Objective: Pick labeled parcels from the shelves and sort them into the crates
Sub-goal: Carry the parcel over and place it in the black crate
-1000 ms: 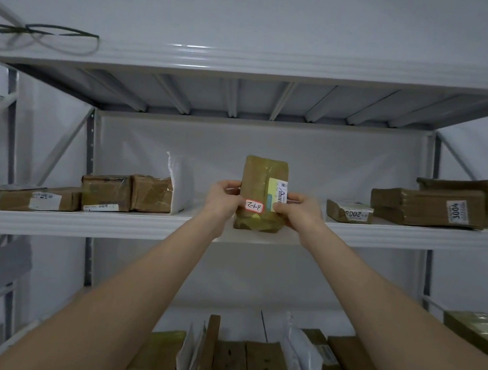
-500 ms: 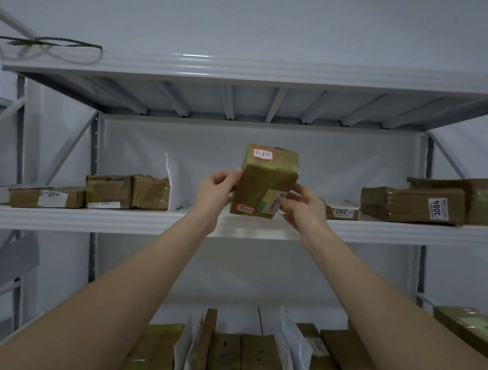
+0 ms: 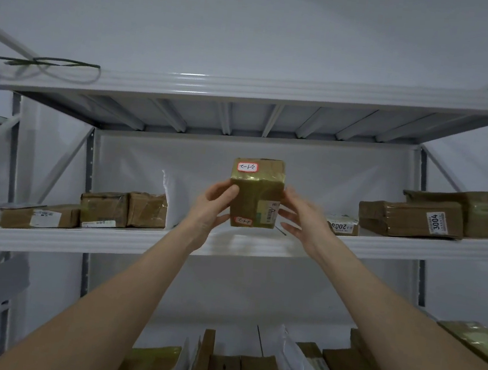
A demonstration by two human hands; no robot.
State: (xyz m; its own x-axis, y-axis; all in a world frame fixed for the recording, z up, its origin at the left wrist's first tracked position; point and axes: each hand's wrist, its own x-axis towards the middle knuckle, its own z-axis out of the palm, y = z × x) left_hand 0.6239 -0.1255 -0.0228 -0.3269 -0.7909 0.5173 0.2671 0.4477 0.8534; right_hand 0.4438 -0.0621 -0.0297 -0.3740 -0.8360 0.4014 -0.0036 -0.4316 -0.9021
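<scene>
- Our left hand (image 3: 213, 208) grips the parcel (image 3: 253, 195) by its left side, thumb across the front.
- We hold it upright, clear above the shelf (image 3: 137, 242).
- Our right hand (image 3: 301, 219) has its fingers spread, tips at the parcel's right edge.

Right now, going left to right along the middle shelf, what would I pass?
Flat parcel → taped box → brown box → white bag → left hand → held parcel → right hand → small parcel → parcel marked 3004.
</scene>
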